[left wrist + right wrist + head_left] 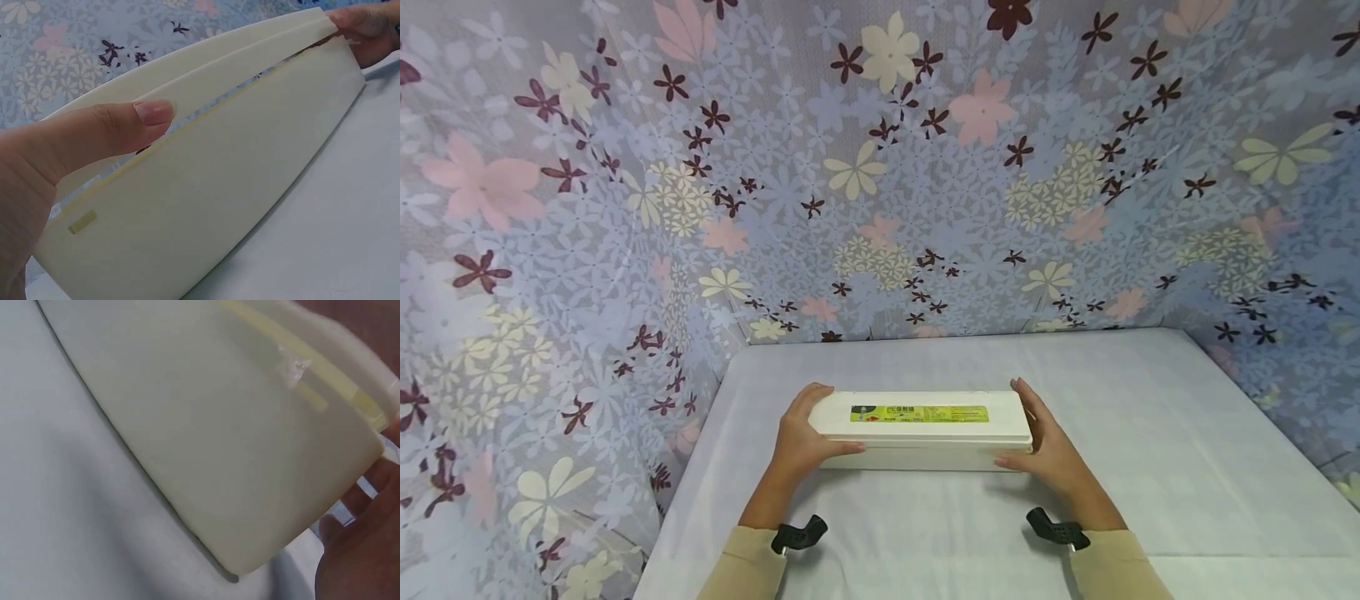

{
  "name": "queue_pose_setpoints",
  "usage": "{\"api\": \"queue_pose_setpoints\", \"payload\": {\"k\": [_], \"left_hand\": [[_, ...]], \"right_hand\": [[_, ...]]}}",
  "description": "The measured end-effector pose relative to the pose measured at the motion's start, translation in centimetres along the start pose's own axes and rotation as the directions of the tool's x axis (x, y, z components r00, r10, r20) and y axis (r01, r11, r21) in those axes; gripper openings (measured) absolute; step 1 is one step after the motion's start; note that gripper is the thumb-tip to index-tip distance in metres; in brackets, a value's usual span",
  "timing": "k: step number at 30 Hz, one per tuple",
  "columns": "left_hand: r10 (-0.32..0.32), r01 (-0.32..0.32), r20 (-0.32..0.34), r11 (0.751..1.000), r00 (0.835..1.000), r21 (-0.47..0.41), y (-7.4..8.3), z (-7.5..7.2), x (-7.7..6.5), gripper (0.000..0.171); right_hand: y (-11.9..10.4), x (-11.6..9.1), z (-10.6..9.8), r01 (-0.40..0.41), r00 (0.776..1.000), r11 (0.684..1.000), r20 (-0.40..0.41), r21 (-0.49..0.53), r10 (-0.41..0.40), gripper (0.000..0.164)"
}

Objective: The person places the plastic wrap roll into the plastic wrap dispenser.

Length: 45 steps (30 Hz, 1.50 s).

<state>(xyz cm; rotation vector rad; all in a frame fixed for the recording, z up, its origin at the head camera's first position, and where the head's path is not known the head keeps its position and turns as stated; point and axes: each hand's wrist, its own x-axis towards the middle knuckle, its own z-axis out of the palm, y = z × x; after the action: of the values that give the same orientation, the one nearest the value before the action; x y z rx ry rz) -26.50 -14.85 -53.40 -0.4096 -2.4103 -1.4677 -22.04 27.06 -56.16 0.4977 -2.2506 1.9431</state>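
Observation:
A long white cling film box point(925, 457) with a yellow-green label point(919, 414) on its lid lies on the white-covered table. My left hand point(801, 437) grips its left end, thumb across the front and fingers toward the back. At the right end my right hand point(1047, 433) holds the box the same way. In the left wrist view the left thumb point(154, 112) lies on the lid's front edge, and a narrow gap shows between lid and base point(231, 181). A clear scrap of film or tape point(292, 365) sticks to the box front in the right wrist view.
The pale table cover point(940, 533) spreads around the box. Flower-patterned fabric point(880, 208) hangs behind the table and along its left and right sides. Black curved mounts point(800, 533) sit at both wrists, over beige sleeves.

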Motion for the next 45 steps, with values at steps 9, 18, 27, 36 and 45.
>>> {"api": "queue_pose_setpoints", "payload": {"k": [9, 18, 27, 36, 45], "left_hand": [[-0.005, 0.005, 0.006, 1.000, 1.000, 0.006, 0.06, 0.21, -0.10, 0.105], [-0.002, 0.002, 0.013, 1.000, 1.000, 0.011, 0.17, 0.28, -0.28, 0.104], [0.019, -0.019, 0.024, 1.000, 1.000, 0.021, 0.12, 0.25, -0.44, 0.105], [0.057, -0.059, 0.043, 0.997, 0.997, 0.048, -0.20, 0.23, -0.78, 0.105], [0.141, -0.143, 0.045, 0.988, 0.989, 0.058, -0.70, 0.56, -0.89, 0.110]], "right_hand": [[-0.78, -0.27, 0.23, 0.066, 0.997, 0.993, -0.035, -0.094, -0.070, 0.108], [-0.75, -0.10, 0.01, 0.069, 0.995, 0.990, -0.058, -0.124, -0.077, 0.100], [-0.57, -0.30, -0.18, 0.024, 0.999, 0.997, -0.034, -0.071, -0.026, 0.100], [-0.67, -0.44, -0.13, 0.012, 1.000, 1.000, -0.020, -0.027, -0.013, 0.102], [-0.76, -0.32, -0.23, -0.021, 1.000, 1.000, -0.021, -0.010, 0.021, 0.105]]}}
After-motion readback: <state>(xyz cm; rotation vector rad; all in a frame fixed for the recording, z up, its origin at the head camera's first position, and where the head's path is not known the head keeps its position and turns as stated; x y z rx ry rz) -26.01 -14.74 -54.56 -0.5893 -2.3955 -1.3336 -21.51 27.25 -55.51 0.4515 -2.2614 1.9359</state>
